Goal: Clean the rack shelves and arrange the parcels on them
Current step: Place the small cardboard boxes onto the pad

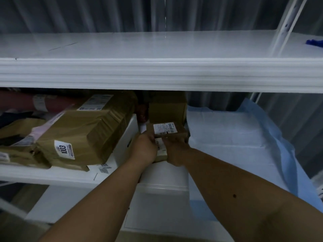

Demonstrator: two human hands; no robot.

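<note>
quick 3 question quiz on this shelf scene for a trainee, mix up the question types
1. True or false: both hands grip the same small parcel.
2. Multiple choice: the brown parcel with the 1003 sticker lies
A. on the upper shelf
B. on the lower shelf, left of the hands
C. on the blue sheet
3. Fill in: the right end of the lower shelf is covered by a ____ sheet.

Key
1. True: the left hand and the right hand hold it from either side.
2. B. The upper shelf carries no parcel in view.
3. Blue.
</note>
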